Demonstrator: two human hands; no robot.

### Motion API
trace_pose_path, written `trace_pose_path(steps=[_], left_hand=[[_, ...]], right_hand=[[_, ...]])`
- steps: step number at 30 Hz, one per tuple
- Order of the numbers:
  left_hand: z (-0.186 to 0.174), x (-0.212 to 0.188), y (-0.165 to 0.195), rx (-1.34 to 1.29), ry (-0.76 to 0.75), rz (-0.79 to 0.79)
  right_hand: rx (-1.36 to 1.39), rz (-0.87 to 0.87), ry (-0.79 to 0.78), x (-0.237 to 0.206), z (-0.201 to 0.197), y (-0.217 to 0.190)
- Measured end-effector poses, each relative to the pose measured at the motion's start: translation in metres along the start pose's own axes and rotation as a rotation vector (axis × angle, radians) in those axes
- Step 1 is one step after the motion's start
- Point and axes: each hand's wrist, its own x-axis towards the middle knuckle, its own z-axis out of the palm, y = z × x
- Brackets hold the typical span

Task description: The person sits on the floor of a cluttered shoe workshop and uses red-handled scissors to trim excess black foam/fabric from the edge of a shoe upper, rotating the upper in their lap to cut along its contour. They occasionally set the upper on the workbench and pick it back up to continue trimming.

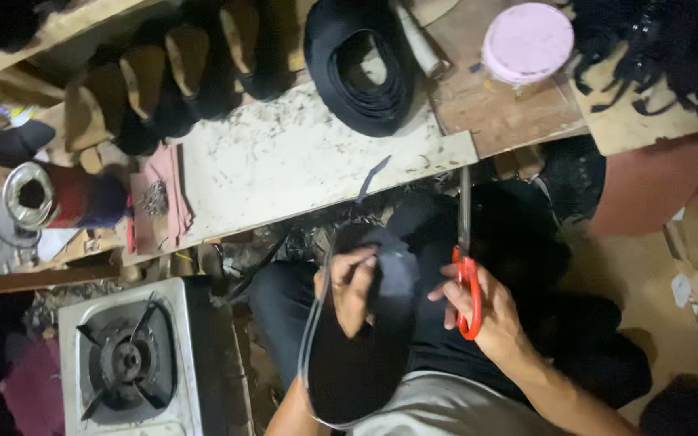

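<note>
overhead, pink-lidded jar (527, 42), contents hidden; left hand (352, 287) grips black sole (381, 323), right hand (478, 311) clasps scissors (467, 266).

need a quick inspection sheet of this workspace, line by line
surface: worn whitish board, scuffed and stained
job's things: black shoe sole with a loose strip along its edge; red-handled scissors, blades pointing up toward the board
clutter: coil of black strap, row of shoes, pink lid, metal ring
hands: left hand grips the sole; right hand holds the scissors, fingers through the handles
cables: nothing seen
surroundings: gas burner at lower left, wooden bench, dim floor
</note>
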Motion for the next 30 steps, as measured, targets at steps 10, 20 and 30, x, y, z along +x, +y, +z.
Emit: trace_pose_path(steps=[10, 20, 30], left_hand=[[-0.029, -0.046, -0.028, -0.871, -0.018, -0.544], [-0.033, -0.047, -0.034, -0.895, -0.158, -0.303], [-0.089, -0.026, -0.02, -0.536, -0.24, -0.379]], right_hand=[[-0.513, -0.398, -0.091, 0.014, 0.019, 0.031], [-0.966, -0.373, -0.24, 0.0, 0.004, 0.008], [-1.508, -0.882, -0.382, -0.025, 0.003, -0.045]])
